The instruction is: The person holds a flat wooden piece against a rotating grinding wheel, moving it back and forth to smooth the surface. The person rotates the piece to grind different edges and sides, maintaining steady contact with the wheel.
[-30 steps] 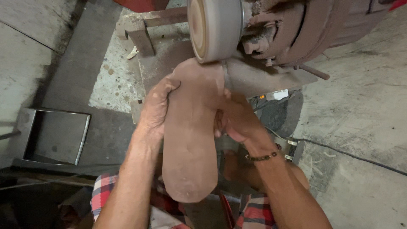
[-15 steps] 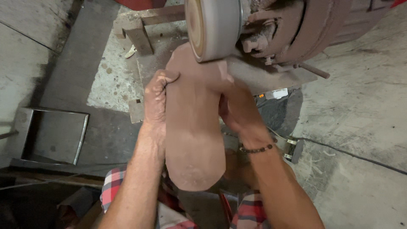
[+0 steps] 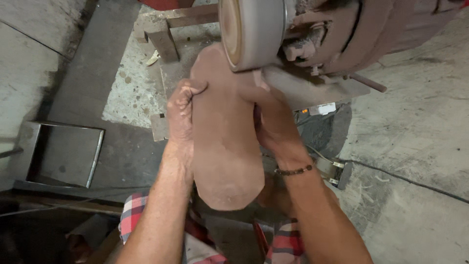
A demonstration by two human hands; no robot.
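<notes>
I have my left hand point(image 3: 181, 113) and right hand point(image 3: 273, 122) clamped around the long edges of the brown sole-shaped blank point(image 3: 222, 137), its far end pressed against the grinding wheel point(image 3: 251, 32); it seems light, stiff, dusty, best gripped mid-length.

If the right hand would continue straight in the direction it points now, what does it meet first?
Most likely the grinding wheel. The right hand points up-frame along the brown sole-shaped piece, and the wheel sits just beyond its fingers. Depth is unclear; the machine's dusty guard plate is equally near.
</notes>
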